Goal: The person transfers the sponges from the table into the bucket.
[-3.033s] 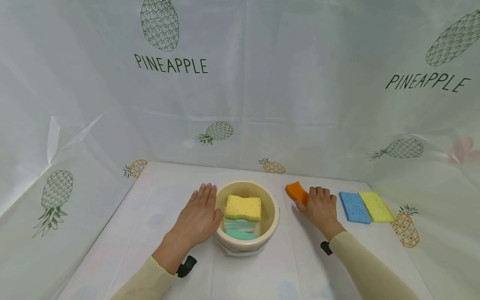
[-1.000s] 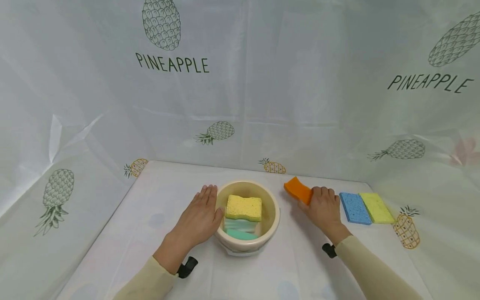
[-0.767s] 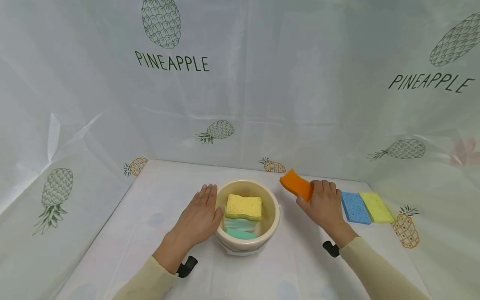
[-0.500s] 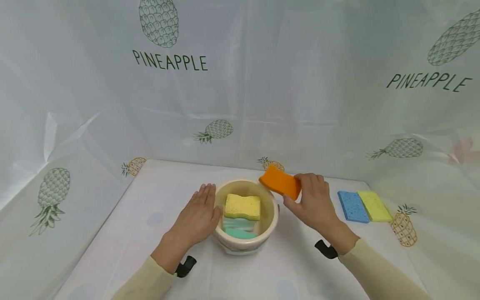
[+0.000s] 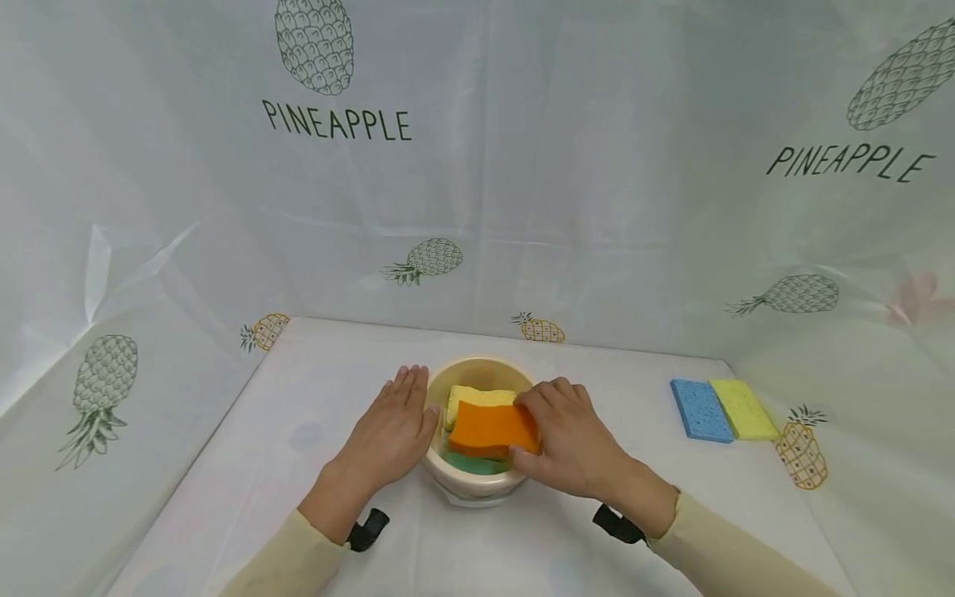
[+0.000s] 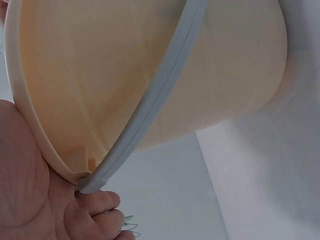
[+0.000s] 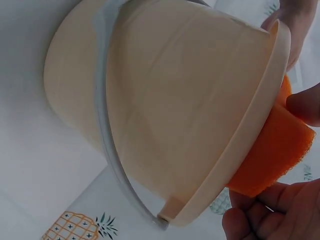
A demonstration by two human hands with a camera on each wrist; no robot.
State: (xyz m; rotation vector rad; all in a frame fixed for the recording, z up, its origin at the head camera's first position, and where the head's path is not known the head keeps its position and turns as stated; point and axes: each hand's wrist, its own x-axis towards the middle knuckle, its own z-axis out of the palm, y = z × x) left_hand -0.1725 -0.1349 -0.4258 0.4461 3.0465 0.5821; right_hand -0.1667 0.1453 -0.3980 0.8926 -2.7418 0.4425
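Note:
An orange sponge (image 5: 492, 427) is pinched between the thumb and fingers of my right hand (image 5: 570, 439), at the mouth of a cream bucket (image 5: 477, 485). In the right wrist view the sponge (image 7: 272, 150) sticks partly out past the bucket's rim (image 7: 250, 130). Inside the bucket lie a yellow sponge (image 5: 477, 396) and a green one (image 5: 473, 464), both partly covered by the orange sponge. My left hand (image 5: 388, 431) rests with straight fingers against the bucket's left rim. The left wrist view shows that palm (image 6: 25, 175) at the rim, beside the grey handle's end.
A blue sponge (image 5: 701, 410) and a yellow-green sponge (image 5: 744, 410) lie side by side at the table's right. The bucket's grey handle (image 7: 107, 125) hangs down its side. A pineapple-printed sheet (image 5: 582, 207) rises behind the white table (image 5: 336, 356).
My right hand has lifted the orange sponge off the table right of the bucket and carried it left to the bucket's mouth. The left hand has stayed at the rim.

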